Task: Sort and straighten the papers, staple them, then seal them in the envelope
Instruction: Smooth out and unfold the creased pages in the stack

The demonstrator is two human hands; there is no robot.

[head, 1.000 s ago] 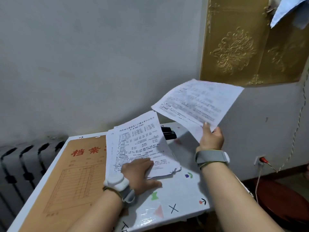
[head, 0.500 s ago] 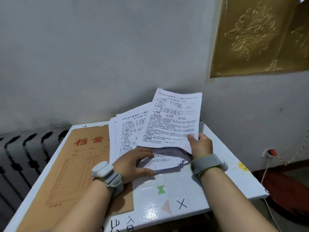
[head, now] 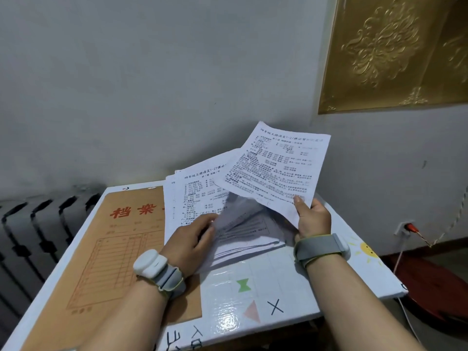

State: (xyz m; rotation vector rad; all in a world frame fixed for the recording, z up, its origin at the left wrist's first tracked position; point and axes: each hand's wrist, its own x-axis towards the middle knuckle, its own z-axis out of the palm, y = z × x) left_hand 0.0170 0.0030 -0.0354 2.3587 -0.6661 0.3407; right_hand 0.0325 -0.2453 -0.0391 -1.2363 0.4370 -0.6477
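A loose pile of printed white papers point(head: 195, 196) lies fanned out on the white table point(head: 283, 282). My left hand point(head: 190, 241) rests on the pile's near edge, fingers curled under a lifted sheet. My right hand point(head: 312, 219) pinches the bottom corner of a single printed sheet point(head: 276, 165), held tilted just above the pile's right side. A large brown file envelope point(head: 111, 252) with red characters lies flat on the table's left half, partly under the papers. No stapler shows in this view.
The table has coloured stickers and a sun drawing point(head: 368, 249) near its right edge. A dark radiator point(head: 33, 224) stands at the left. A gold embossed panel point(head: 395, 51) hangs on the wall. A wall socket with a red plug point(head: 407, 227) sits at the lower right.
My right hand has brought the single sheet down from high in the air to just above the pile. My left hand has shifted from pressing flat on the papers to lifting a sheet's edge.
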